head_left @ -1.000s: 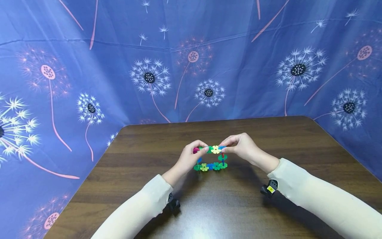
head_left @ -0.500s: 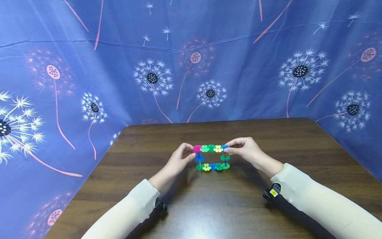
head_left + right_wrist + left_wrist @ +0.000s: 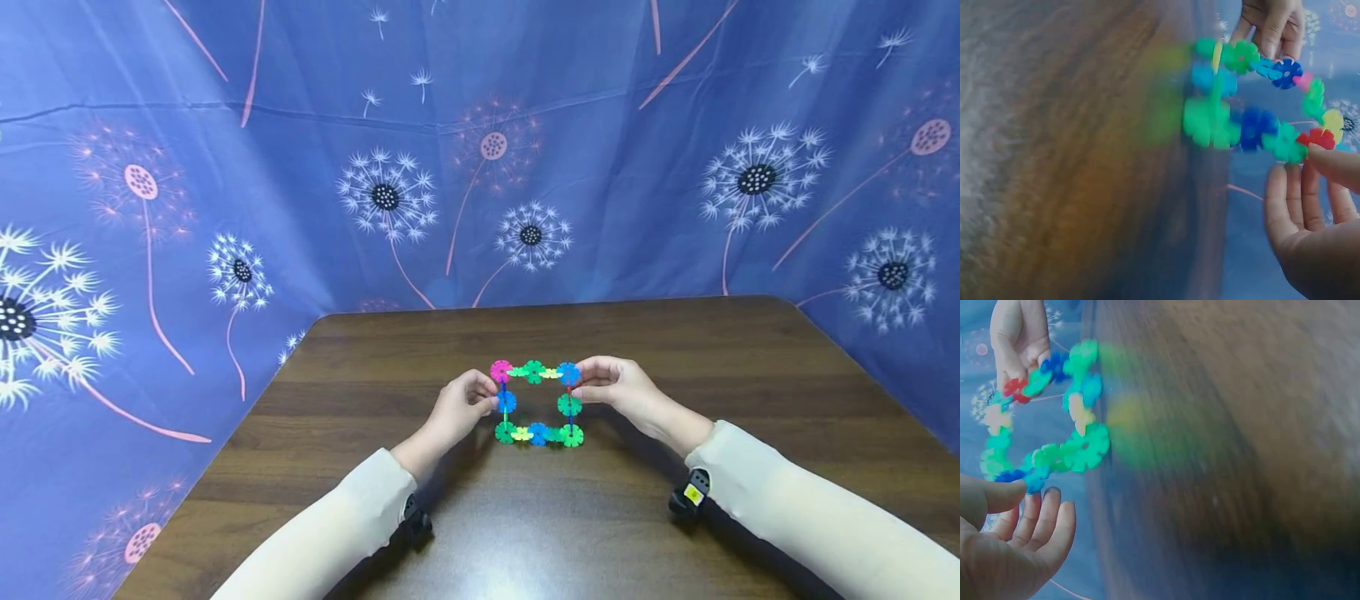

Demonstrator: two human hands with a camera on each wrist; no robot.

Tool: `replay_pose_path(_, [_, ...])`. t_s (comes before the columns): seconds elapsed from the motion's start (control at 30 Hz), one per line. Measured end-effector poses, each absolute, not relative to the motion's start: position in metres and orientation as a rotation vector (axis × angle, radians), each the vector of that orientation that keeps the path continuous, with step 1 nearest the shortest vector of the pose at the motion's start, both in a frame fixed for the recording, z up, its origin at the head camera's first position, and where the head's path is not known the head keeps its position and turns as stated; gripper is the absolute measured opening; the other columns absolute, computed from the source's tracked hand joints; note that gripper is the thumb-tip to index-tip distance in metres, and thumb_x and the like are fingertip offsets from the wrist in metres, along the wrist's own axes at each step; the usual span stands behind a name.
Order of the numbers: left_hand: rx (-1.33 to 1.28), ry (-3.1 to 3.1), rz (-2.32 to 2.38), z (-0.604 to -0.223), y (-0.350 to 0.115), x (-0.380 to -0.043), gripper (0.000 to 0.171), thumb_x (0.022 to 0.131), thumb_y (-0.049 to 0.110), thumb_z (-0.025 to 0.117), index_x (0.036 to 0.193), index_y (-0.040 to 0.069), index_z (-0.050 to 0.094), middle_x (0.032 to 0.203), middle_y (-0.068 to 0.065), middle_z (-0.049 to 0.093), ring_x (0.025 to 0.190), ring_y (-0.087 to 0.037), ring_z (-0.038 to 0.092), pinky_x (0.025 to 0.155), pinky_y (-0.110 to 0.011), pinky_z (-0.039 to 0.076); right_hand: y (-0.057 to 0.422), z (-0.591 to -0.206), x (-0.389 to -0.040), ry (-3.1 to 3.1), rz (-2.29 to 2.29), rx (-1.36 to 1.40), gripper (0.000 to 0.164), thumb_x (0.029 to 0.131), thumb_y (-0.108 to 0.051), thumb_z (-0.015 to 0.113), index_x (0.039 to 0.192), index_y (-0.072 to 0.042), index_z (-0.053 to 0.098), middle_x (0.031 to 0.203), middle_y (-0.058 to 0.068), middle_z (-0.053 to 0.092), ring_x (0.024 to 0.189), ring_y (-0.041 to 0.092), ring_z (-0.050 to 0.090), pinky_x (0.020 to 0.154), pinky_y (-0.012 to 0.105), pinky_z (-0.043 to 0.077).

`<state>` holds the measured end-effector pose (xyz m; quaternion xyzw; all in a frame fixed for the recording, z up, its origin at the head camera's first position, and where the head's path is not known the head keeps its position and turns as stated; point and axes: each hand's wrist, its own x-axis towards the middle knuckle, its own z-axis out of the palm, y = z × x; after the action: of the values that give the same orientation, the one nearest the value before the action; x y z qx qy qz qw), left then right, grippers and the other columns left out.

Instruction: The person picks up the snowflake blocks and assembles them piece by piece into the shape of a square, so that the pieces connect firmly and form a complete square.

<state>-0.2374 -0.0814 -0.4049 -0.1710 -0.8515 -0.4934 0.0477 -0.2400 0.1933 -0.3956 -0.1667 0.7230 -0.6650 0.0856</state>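
A four-sided frame of flower-shaped plastic linking discs [image 3: 538,433] stands on its lower edge over the table in the head view. Its pink disc [image 3: 501,371] marks the upper left corner and a blue disc [image 3: 568,372] the upper right. On the left side, my left hand [image 3: 452,410] pinches the frame at a blue disc [image 3: 1034,481], thumb against forefinger. My right hand [image 3: 628,393] grips the opposite side near a red disc [image 3: 1317,139]. In the right wrist view, the other fingers of the right hand spread loosely under that side.
The brown wooden table [image 3: 495,517] reflects light near its front. Behind it hangs a blue cloth [image 3: 450,208] printed with dandelions. Black wrist cameras sit at both sleeves, including one at the right sleeve [image 3: 688,496].
My left hand has shifted from the frame's top to its left side, uncovering the pink disc. My right hand has slid lower on the right side. The frame's discs face the head camera more.
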Motion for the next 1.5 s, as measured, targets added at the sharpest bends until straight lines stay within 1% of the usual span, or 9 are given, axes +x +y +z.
replay_pose_path(0.1, [-0.497,-2.638,-1.564,-0.406,-0.077,-0.238,0.008,0.089,-0.001,0.066,0.093,-0.001,0.060,0.086,-0.014,0.067,0.075,-0.015,0.063,0.068,-0.026,0.056,0.192,-0.400,-0.240,2.114,-1.986,-0.477,0.023,0.086,0.005,0.065,0.108,0.008,0.060,0.085,-0.003,0.069,0.079,0.010,0.068,0.079,0.034,0.058])
replay_pose_path(0.23, [-0.418,-2.651,-1.737,-0.407,-0.072,-0.236,0.008,0.090,-0.004,0.063,0.097,-0.004,0.058,0.085,-0.012,0.063,0.071,-0.012,0.058,0.068,-0.032,0.059,0.192,-0.405,-0.238,2.052,-1.978,-0.400,0.022,0.089,0.005,0.061,0.111,0.010,0.058,0.086,0.000,0.069,0.078,0.013,0.069,0.079,0.036,0.058])
replay_pose_path(0.4, [-0.298,-2.589,-1.919,-0.407,-0.068,-0.234,0.012,0.089,-0.006,0.062,0.100,-0.008,0.058,0.086,-0.011,0.060,0.071,-0.012,0.056,0.069,-0.038,0.060,0.193,-0.406,-0.235,1.980,-1.969,-0.297,0.017,0.091,0.001,0.060,0.107,0.001,0.063,0.087,0.002,0.069,0.079,0.016,0.067,0.078,0.035,0.058])
replay_pose_path(0.67, [-0.173,-2.499,-2.015,-0.404,-0.065,-0.234,0.012,0.087,-0.008,0.064,0.098,-0.011,0.060,0.080,-0.005,0.059,0.065,-0.009,0.056,0.065,-0.033,0.060,0.194,-0.402,-0.237,1.904,-1.970,-0.269,0.011,0.093,-0.003,0.057,0.102,-0.008,0.061,0.087,0.000,0.071,0.080,0.013,0.066,0.077,0.030,0.057])
replay_pose_path(0.87, [-0.110,-2.469,-2.040,-0.400,-0.064,-0.238,0.011,0.088,-0.007,0.062,0.098,-0.012,0.063,0.079,-0.006,0.060,0.064,-0.009,0.059,0.066,-0.032,0.060,0.195,-0.397,-0.241,1.890,-1.986,-0.215,0.019,0.097,-0.008,0.052,0.115,-0.002,0.057,0.095,0.000,0.070,0.086,0.011,0.065,0.079,0.029,0.056])
replay_pose_path(1.0, [-0.058,-2.454,-2.054,-0.395,-0.062,-0.237,0.012,0.090,-0.007,0.059,0.101,-0.012,0.064,0.079,-0.006,0.060,0.063,-0.009,0.061,0.066,-0.030,0.059,0.195,-0.393,-0.242,1.877,-2.000,-0.178,0.030,0.101,-0.017,0.047,0.123,0.004,0.051,0.104,0.002,0.065,0.091,0.013,0.062,0.087,0.036,0.056])
replay_pose_path(1.2, [-0.043,-2.428,-2.073,-0.395,-0.057,-0.241,0.013,0.089,-0.008,0.060,0.101,-0.011,0.065,0.079,-0.007,0.060,0.065,-0.010,0.062,0.068,-0.030,0.059,0.194,-0.391,-0.244,1.875,-2.019,-0.122,0.026,0.098,-0.020,0.057,0.116,-0.002,0.058,0.110,0.004,0.060,0.094,0.018,0.058,0.086,0.038,0.056])
replay_pose_path(1.37, [-0.077,-2.447,-2.045,-0.393,-0.056,-0.245,0.013,0.089,-0.007,0.062,0.101,-0.011,0.067,0.083,-0.013,0.064,0.066,-0.010,0.063,0.067,-0.029,0.059,0.195,-0.390,-0.248,1.938,-1.992,-0.082,0.019,0.096,-0.020,0.060,0.110,-0.007,0.060,0.103,-0.001,0.063,0.092,0.018,0.056,0.078,0.034,0.058])
replay_pose_path(1.5, [-0.098,-2.462,-2.033,-0.393,-0.055,-0.248,0.012,0.089,-0.007,0.062,0.099,-0.011,0.068,0.082,-0.012,0.064,0.065,-0.009,0.062,0.066,-0.029,0.059,0.196,-0.388,-0.251,1.932,-2.005,-0.051,0.014,0.097,-0.018,0.059,0.106,-0.007,0.061,0.096,-0.003,0.063,0.088,0.017,0.056,0.076,0.032,0.058])
